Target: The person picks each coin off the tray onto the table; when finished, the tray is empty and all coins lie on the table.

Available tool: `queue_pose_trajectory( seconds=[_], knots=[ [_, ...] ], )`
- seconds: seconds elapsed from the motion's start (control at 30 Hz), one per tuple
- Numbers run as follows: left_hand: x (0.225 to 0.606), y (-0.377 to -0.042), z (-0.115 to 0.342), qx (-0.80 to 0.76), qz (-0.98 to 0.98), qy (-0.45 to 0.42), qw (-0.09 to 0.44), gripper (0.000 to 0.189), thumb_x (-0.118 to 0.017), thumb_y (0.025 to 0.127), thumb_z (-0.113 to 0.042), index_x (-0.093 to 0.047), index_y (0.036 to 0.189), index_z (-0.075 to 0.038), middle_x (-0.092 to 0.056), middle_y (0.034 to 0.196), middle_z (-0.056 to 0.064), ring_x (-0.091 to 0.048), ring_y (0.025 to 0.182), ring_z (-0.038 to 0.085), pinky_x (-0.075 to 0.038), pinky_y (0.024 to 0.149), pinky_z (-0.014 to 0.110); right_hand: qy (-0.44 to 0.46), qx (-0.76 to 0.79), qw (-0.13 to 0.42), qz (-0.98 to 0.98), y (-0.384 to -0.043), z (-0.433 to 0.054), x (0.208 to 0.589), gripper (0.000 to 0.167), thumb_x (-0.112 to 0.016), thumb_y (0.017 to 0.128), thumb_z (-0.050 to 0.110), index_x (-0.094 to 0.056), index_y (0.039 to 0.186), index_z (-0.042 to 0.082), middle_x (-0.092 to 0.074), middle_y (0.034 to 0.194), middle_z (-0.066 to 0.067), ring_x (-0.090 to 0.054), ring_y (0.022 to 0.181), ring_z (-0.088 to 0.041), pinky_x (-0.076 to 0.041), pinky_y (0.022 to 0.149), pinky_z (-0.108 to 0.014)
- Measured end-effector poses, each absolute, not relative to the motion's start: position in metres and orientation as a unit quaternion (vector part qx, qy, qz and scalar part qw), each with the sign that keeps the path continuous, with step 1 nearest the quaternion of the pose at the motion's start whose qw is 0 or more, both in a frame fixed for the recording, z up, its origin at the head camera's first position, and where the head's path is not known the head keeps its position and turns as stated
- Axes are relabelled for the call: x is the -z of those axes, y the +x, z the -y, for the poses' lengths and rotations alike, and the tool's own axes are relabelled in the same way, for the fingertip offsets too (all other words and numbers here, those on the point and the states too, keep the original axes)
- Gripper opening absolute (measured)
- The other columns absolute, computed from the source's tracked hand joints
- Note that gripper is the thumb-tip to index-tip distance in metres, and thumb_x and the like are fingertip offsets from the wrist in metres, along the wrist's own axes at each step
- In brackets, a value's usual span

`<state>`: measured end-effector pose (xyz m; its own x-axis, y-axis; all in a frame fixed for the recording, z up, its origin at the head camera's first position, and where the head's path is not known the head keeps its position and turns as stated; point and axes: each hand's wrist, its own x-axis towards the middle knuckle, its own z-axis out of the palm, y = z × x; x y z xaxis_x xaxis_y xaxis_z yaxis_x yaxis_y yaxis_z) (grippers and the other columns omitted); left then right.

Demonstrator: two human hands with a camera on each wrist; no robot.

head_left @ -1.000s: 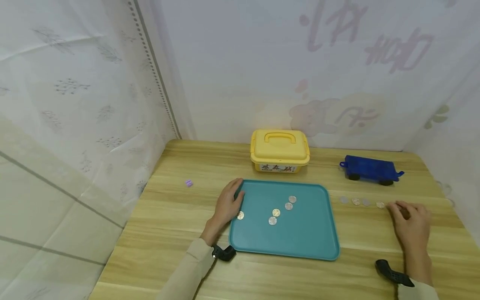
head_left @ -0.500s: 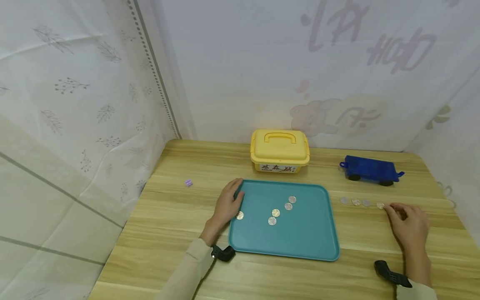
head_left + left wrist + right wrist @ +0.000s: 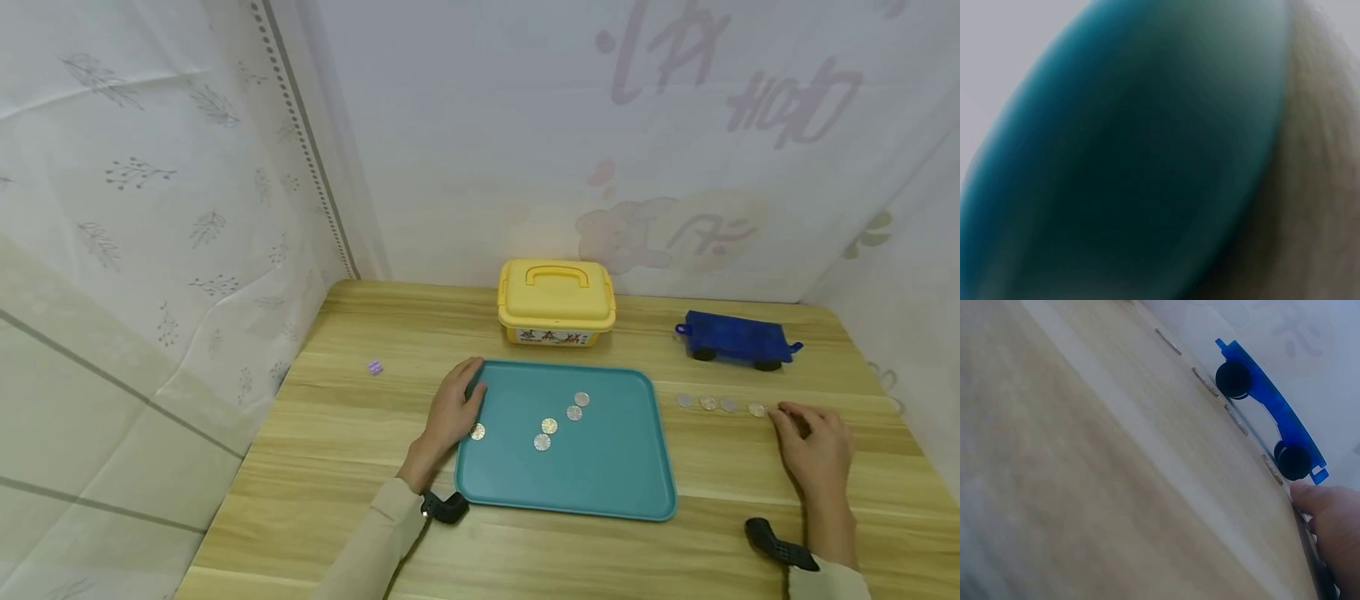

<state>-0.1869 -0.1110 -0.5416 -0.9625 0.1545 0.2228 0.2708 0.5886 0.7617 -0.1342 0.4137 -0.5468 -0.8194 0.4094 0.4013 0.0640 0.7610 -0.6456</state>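
Note:
My left hand [image 3: 450, 408] holds the left side of a teal tray [image 3: 600, 492], its thumb inside and fingers along the rim. A gold coin [image 3: 477, 432] lies by this hand, and silver coins [image 3: 542, 442] and another gold one [image 3: 550, 426] lie farther in. At the table's right, my right hand [image 3: 819, 454] has its bent fingertips down at the wood, just right of a row of coins [image 3: 729, 404]. The thumb [image 3: 1316, 497] shows in the right wrist view; whether a coin is under the fingertips, I cannot tell. The left wrist view is blurred.
Behind the tray stands a yellow lidded box [image 3: 557, 300] with a handle. A blue toy wagon [image 3: 735, 337] is behind the coin row. A small purple piece [image 3: 375, 367] lies at the left of the wooden table [image 3: 322, 442]. Curtains hang behind and left.
My right hand has slid slightly left toward the end coin of the row. The left hand keeps its place on the tray, and the coins have not visibly moved.

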Motion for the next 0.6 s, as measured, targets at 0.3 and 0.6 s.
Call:
queue_pose_trajectory(
  seconds=[0.3, 0.6],
  knots=[
    [0.5433, -0.1864, 0.1117, 0.436, 0.889, -0.120, 0.066, 0.047, -0.054, 0.103, -0.016, -0.047, 0.147, -0.002, -0.046, 0.152, 0.018, -0.040, 0.144, 0.034, -0.035, 0.118, 0.052, -0.154, -0.352, 0.305, 0.871, -0.1338, -0.4140, 0.5470, 0.022, -0.072, 0.088, 0.012, -0.074, 0.101, -0.006, -0.044, 0.090, 0.036, -0.035, 0.089, 0.023, -0.030, 0.086, -0.018],
    [0.5442, -0.1879, 0.1112, 0.439, 0.887, -0.124, 0.068, 0.047, -0.054, 0.103, -0.015, -0.047, 0.147, -0.001, -0.046, 0.152, 0.018, -0.041, 0.143, 0.034, -0.035, 0.118, 0.052, -0.161, -0.364, 0.294, 0.869, -0.1339, -0.4152, 0.5467, 0.021, -0.071, 0.088, 0.010, -0.074, 0.103, -0.006, -0.044, 0.087, 0.038, -0.039, 0.085, 0.020, -0.028, 0.082, -0.013]
  ],
)
